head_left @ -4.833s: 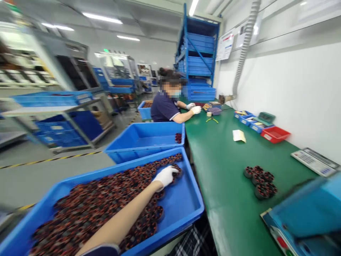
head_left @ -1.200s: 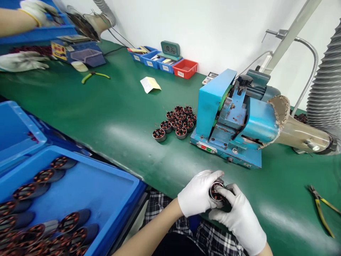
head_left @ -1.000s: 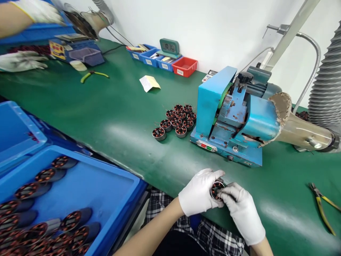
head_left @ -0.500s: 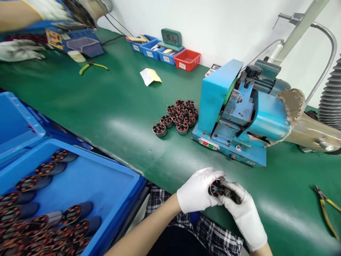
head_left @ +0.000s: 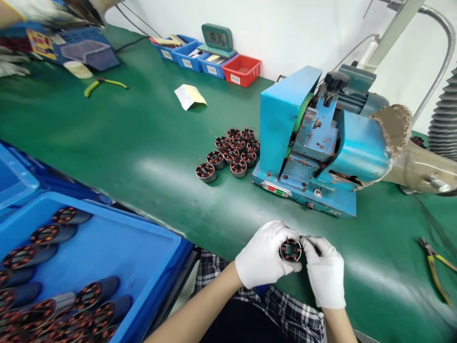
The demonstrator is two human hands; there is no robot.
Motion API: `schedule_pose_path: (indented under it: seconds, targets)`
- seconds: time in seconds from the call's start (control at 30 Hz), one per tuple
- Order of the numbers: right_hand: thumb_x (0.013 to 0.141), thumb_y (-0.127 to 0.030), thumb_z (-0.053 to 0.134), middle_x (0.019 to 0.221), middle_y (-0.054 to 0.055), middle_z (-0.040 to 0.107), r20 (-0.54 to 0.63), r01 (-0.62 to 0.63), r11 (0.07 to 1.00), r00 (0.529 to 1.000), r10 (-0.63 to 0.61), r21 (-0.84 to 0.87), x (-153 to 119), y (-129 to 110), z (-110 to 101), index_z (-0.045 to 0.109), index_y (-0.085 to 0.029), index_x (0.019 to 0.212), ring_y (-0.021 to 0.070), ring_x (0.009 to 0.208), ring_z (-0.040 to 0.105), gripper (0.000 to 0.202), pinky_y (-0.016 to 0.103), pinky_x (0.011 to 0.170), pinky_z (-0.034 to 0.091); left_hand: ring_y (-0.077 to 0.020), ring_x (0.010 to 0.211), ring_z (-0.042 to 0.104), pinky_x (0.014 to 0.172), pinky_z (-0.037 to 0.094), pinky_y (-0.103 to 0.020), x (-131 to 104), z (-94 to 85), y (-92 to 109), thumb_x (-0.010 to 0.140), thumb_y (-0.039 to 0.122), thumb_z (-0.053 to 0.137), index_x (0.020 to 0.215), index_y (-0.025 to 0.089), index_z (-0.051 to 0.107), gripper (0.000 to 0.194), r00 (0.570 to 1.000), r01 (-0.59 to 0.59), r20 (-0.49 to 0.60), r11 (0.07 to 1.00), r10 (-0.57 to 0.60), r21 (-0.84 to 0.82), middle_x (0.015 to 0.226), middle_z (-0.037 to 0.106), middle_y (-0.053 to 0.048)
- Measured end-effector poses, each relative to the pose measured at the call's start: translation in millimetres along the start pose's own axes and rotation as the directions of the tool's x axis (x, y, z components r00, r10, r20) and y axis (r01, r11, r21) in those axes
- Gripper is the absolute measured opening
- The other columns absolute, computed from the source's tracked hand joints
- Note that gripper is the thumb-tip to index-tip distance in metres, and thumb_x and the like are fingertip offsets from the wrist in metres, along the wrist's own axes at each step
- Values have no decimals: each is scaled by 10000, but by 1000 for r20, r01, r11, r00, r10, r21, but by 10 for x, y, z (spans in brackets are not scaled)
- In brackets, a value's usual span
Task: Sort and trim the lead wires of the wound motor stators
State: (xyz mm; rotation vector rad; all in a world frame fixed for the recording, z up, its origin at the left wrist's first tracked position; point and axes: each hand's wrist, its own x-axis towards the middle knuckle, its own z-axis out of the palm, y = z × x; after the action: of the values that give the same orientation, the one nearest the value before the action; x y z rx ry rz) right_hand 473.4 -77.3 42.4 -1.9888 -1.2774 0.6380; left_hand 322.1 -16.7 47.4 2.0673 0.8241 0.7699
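My left hand (head_left: 266,255), in a white glove, is closed around a motor stator (head_left: 283,249), a dark ring with copper windings and thin wire ends at its top. The open end of the stator faces up toward me. Just to the right of it is my gloved right hand (head_left: 324,274), its stained fingertips drawn together close to the stator's edge. What those fingers pinch, if anything, is too small to make out. Beyond my hands, several similar stators (head_left: 206,172) stand grouped on the green table (head_left: 157,133).
A blue belt-grinding machine (head_left: 276,128) stands behind my hands, with a hose at its right. Pliers (head_left: 433,271) lie far right. At lower left, a blue crate (head_left: 143,233) holds many stators. Small bins (head_left: 243,71) line the wall; a co-worker's gloved hand (head_left: 12,66) shows upper left.
My right hand has drawn back from the stator's front, its fingers now at the right edge. The ring shows more fully in my left hand. The whole view has shifted slightly.
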Motion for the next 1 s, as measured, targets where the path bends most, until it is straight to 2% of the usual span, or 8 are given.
schedule_pose_path:
  seconds: [0.1, 0.23, 0.3, 0.43, 0.6, 0.7, 0.87, 1.0]
  targets:
    - [771, -392, 558, 748, 56, 676, 27, -5, 1000, 1000, 5, 4, 118, 48, -106, 672, -202, 709, 203, 711, 612, 230, 304, 688, 458, -202, 829, 581, 880, 407, -376, -6, 15, -11, 564, 282, 804, 886, 203, 522, 435, 1000, 25, 6, 1000, -25, 3, 887, 638, 2]
    - [767, -443, 584, 812, 70, 668, -78, -56, 993, 995, 64, 101, 103, 64, -287, 661, -186, 825, 214, 748, 616, 275, 341, 721, 479, -197, 829, 574, 870, 408, -360, 2, 16, -19, 559, 335, 808, 891, 202, 536, 449, 999, 35, 31, 998, -36, 43, 889, 635, 6]
    - [737, -416, 639, 1006, 81, 637, -41, 123, 990, 992, -120, 68, 31, 15, -294, 663, -218, 899, 242, 943, 584, 257, 385, 835, 455, -194, 820, 566, 836, 416, -345, 11, 3, -21, 586, 351, 791, 906, 203, 544, 430, 997, 32, 64, 997, -36, 65, 871, 630, 7]
    - [757, -304, 645, 1186, 34, 542, 56, 461, 884, 887, -458, -77, -145, -31, -152, 687, -297, 766, 270, 1203, 390, 43, 444, 949, 372, -198, 801, 554, 782, 424, -338, 27, -33, 6, 631, 330, 758, 901, 192, 557, 363, 992, 53, 105, 992, -65, 111, 848, 612, -9]
    - [827, -331, 548, 1167, 69, 518, -89, 288, 952, 951, -297, -102, -254, 65, -40, 649, -239, 701, 249, 1142, 440, 186, 450, 934, 388, -190, 854, 565, 809, 431, -327, 43, -56, 42, 599, 317, 798, 785, 196, 586, 307, 997, -1, 83, 999, -2, 35, 860, 615, -6]
    - [832, -344, 531, 1175, 71, 535, -4, 251, 953, 967, -255, -168, -250, 118, -87, 650, -240, 714, 269, 1173, 408, 197, 484, 957, 362, -191, 963, 560, 867, 427, -322, -6, -125, -30, 649, 257, 771, 619, 197, 590, 193, 991, -42, 126, 999, 43, -10, 983, 617, -17]
    - [822, -321, 547, 1085, 69, 603, 70, 277, 941, 961, -269, -195, -189, 282, -329, 634, -240, 712, 275, 1110, 477, 162, 477, 906, 412, -246, 1109, 504, 966, 385, -402, -250, -474, -81, 639, 158, 746, 614, 196, 597, 155, 985, 53, 162, 996, -63, 66, 1113, 583, -39]
    - [819, -338, 569, 1041, 64, 637, 221, 400, 916, 898, -382, -41, -101, 203, -442, 622, -246, 988, 212, 930, 602, 199, 362, 802, 495, -248, 1141, 488, 936, 437, -387, -337, -577, 242, 640, 161, 697, 880, 214, 552, 285, 992, 116, -41, 993, -117, -15, 1228, 496, -72]
